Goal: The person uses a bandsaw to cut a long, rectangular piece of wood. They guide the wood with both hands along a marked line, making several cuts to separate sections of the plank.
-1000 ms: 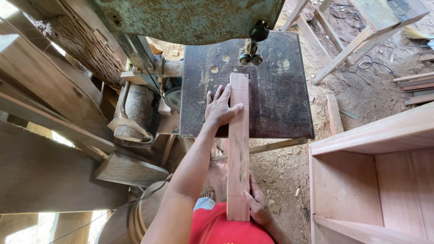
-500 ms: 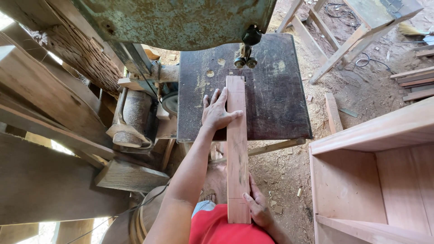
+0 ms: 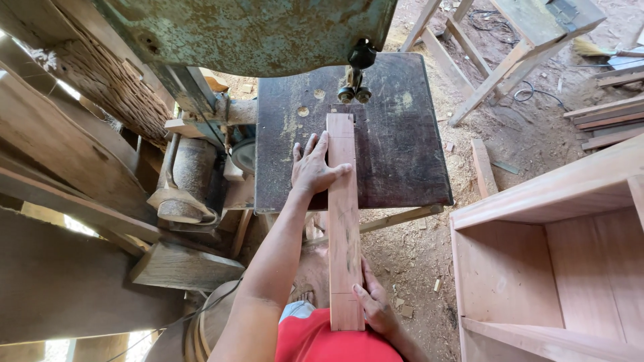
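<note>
A long reddish wooden plank point(image 3: 344, 221) lies lengthwise on the dark metal saw table point(image 3: 402, 154), its far end close to the blade guide point(image 3: 354, 90) of the band saw. My left hand point(image 3: 312, 167) rests flat on the table against the plank's left side, thumb laid over its top. My right hand point(image 3: 376, 305) holds the plank's near end from the right, close to my red shirt. The near half of the plank overhangs the table edge.
The band saw's green housing point(image 3: 255, 30) hangs above the table. An open wooden cabinet point(image 3: 557, 255) stands at the right. Wooden trestles point(image 3: 496, 47) and stacked boards point(image 3: 607, 121) lie on the sawdust-covered ground beyond. Heavy timbers and a motor point(image 3: 188, 174) crowd the left.
The plank's far end has slid slightly toward the blade guide, both hands moving with it. The view has shifted a little.
</note>
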